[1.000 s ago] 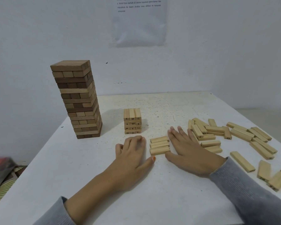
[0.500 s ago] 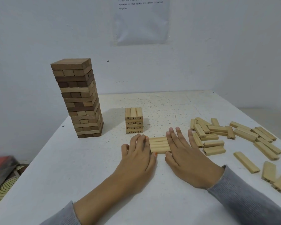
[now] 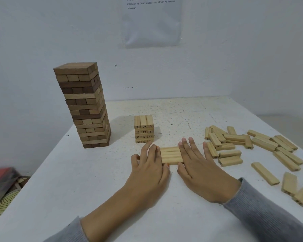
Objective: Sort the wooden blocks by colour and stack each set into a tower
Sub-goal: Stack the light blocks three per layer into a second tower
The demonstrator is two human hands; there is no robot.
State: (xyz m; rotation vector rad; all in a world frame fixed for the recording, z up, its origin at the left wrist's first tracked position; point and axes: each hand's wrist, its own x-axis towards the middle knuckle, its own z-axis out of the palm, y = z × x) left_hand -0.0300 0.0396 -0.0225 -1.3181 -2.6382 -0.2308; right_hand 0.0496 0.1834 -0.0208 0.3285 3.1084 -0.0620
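**Head view.** Three pale blocks lie side by side on the white bench, near its middle, between the left hand and the right hand. Both hands are flat on the surface with fingers straight. Their inner edges press against the block ends, and neither hand grips anything. A second ago these three blocks lay slightly fanned, with gaps between them and the hands just clear. They have since been squeezed into a flush raft with square ends. This is probably one finished layer, ready to be lifted onto the pale tower, which stands just beyond the left fingertips. That tower shows four layers of three, with black numbers printed on its near faces. The brown tower stands at far left. It is tall, with crossed layers of mid and dark brown wood, and looks complete. The loose pale blocks lie scattered at right, some overlapping, so most of the pale set is not yet stacked. All blocks are plain rectangular bars with softened edges. The pale ones are light, smooth wood with fine straight grain, and the bench is matte and flecked with dark specks. Grey ribbed sleeves cover both forearms.
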